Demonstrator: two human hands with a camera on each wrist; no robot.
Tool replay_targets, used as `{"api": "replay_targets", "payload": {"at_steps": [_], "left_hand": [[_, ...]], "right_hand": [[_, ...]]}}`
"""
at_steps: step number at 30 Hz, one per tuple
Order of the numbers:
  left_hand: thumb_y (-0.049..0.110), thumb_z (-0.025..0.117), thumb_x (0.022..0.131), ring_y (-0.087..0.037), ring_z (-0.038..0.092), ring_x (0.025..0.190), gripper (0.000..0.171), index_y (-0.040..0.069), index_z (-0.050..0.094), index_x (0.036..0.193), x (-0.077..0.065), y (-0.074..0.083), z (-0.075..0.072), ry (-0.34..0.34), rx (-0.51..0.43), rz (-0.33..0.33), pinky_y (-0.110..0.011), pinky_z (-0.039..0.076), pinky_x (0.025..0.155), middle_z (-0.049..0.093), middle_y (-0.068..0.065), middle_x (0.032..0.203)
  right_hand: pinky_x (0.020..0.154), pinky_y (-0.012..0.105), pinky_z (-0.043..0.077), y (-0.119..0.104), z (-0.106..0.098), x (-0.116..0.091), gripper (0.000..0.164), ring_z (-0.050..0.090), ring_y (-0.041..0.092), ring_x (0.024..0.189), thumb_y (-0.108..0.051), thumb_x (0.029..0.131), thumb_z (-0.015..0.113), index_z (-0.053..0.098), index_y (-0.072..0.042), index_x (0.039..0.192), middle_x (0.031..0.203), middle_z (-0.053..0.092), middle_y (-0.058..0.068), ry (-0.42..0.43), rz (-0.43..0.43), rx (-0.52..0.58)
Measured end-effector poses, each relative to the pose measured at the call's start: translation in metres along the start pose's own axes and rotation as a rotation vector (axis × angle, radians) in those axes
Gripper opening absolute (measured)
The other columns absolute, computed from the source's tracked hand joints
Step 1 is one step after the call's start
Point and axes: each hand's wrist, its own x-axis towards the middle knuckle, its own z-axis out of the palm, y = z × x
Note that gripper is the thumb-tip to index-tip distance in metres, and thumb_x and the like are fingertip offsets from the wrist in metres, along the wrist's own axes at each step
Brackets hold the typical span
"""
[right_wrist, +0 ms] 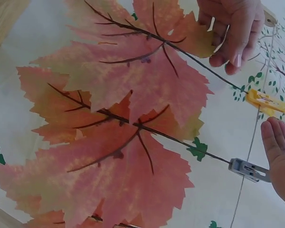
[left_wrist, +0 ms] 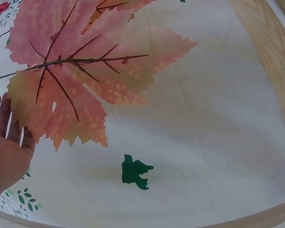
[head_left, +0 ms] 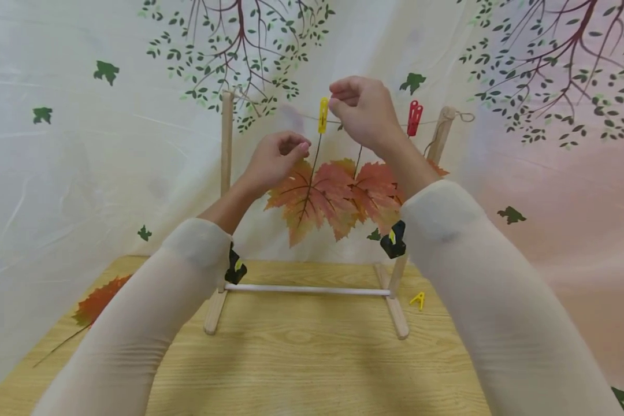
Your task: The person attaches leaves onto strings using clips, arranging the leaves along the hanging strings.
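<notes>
A yellow clothespin (head_left: pixel 323 115) clips the stem of a red-orange maple leaf (head_left: pixel 312 193) to a thin string. My right hand (head_left: pixel 366 112) is just right of this pin, fingers loosely bent; the right wrist view shows them apart from it. Left of the stem, my left hand (head_left: pixel 278 159) is by the leaf's upper edge with relaxed fingers and no object in them. A second leaf (right_wrist: pixel 133 128) hangs beside the first from a grey clothespin (right_wrist: pixel 249 169). Farther right, a red clothespin (head_left: pixel 415 118) grips another stem; my right forearm hides most of its leaf.
Wooden posts (head_left: pixel 227 138) hold the string, with a white rod (head_left: pixel 307 289) joining their feet. On the wooden table (head_left: pixel 291 358), a loose leaf (head_left: pixel 101 300) lies left and a yellow clothespin (head_left: pixel 418 300) right. A printed cloth (head_left: pixel 187 173) hangs behind.
</notes>
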Motion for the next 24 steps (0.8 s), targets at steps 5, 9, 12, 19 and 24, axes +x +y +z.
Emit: {"api": "replay_targets", "payload": {"at_steps": [5, 9, 12, 19, 24], "left_hand": [[0.02, 0.057, 0.107, -0.023, 0.064, 0.099, 0.03, -0.002, 0.064, 0.126, -0.006, 0.004, -0.009, 0.061, 0.031, 0.008, -0.03, 0.054, 0.085, 0.068, -0.018, 0.113], [0.019, 0.06, 0.105, -0.026, 0.066, 0.098, 0.028, -0.002, 0.066, 0.123, -0.015, 0.005, -0.018, 0.082, 0.081, 0.059, -0.031, 0.053, 0.087, 0.07, -0.018, 0.112], [0.02, 0.061, 0.105, -0.024, 0.067, 0.097, 0.027, 0.0, 0.068, 0.122, -0.021, 0.007, -0.026, 0.107, 0.11, 0.103, -0.028, 0.053, 0.087, 0.071, -0.015, 0.109], [0.021, 0.06, 0.105, -0.016, 0.066, 0.094, 0.026, 0.002, 0.069, 0.12, -0.039, 0.004, -0.048, 0.105, 0.143, 0.12, -0.022, 0.052, 0.083, 0.072, -0.017, 0.108], [0.022, 0.062, 0.105, -0.014, 0.068, 0.092, 0.024, 0.004, 0.07, 0.119, -0.056, 0.001, -0.059, 0.077, 0.197, 0.117, -0.021, 0.052, 0.079, 0.072, -0.013, 0.105]], "right_hand": [[0.098, 0.027, 0.05, -0.003, -0.011, -0.006, 0.036, 0.061, 0.012, 0.119, -0.021, 0.106, 0.059, 0.061, -0.008, 0.139, 0.133, 0.065, 0.006, 0.005, -0.04, -0.012], [0.098, 0.028, 0.05, 0.0, -0.021, -0.015, 0.038, 0.061, 0.011, 0.12, -0.024, 0.106, 0.059, 0.06, -0.009, 0.14, 0.133, 0.064, 0.005, 0.009, -0.078, -0.065], [0.1, 0.029, 0.05, 0.006, -0.035, -0.022, 0.038, 0.062, 0.013, 0.121, -0.025, 0.105, 0.059, 0.06, -0.009, 0.14, 0.134, 0.064, 0.005, 0.029, -0.105, -0.116], [0.104, 0.03, 0.049, 0.027, -0.065, -0.043, 0.038, 0.063, 0.02, 0.12, -0.023, 0.105, 0.061, 0.061, -0.007, 0.139, 0.131, 0.066, 0.009, 0.088, -0.144, -0.161], [0.104, 0.028, 0.048, 0.049, -0.09, -0.061, 0.039, 0.063, 0.022, 0.118, -0.026, 0.104, 0.062, 0.062, -0.007, 0.138, 0.128, 0.067, 0.012, 0.123, -0.15, -0.213]]}}
